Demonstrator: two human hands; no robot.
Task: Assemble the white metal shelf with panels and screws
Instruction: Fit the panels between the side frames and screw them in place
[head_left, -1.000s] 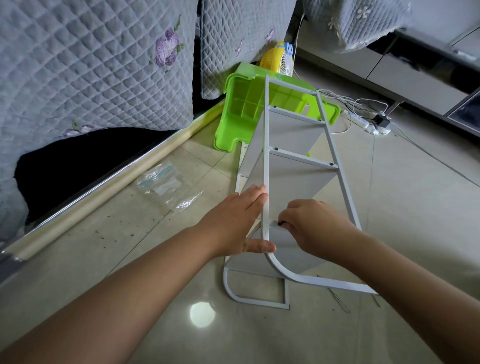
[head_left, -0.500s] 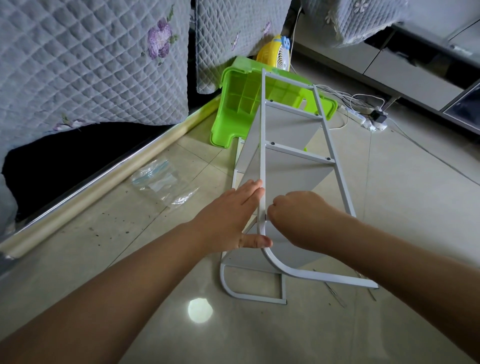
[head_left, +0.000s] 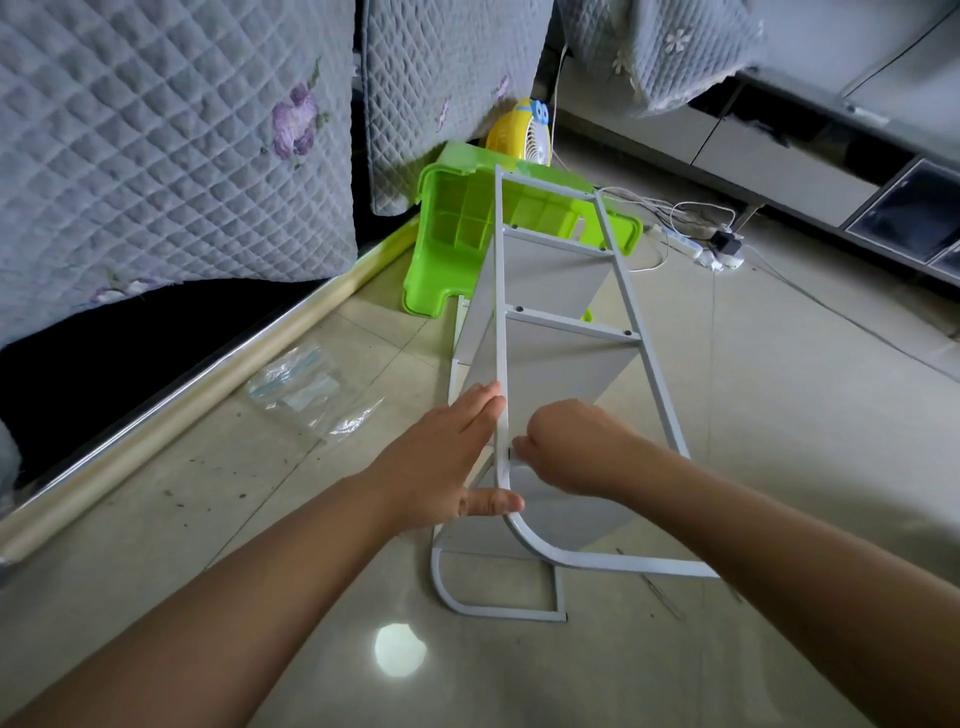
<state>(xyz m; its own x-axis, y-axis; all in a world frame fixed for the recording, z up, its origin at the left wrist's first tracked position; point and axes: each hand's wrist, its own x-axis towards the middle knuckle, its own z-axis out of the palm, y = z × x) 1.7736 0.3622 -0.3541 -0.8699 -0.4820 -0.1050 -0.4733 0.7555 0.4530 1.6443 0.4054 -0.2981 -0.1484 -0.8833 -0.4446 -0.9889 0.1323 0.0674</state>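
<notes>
The white shelf (head_left: 566, 332) lies on its side on the tiled floor (head_left: 779, 415), ladder-like frame uppermost, grey panels screwed between rungs. The left hand (head_left: 447, 457) presses flat, fingers straight, against its near rail; the right hand (head_left: 576, 447) pinches a small dark screw (head_left: 510, 455) there.

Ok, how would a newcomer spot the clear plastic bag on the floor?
Start at the grey quilted sofa cover on the left, then drop to the pale tiled floor. The crumpled clear plastic bag lies there, left of the white metal shelf frame; nothing else nearby is see-through.
</notes>
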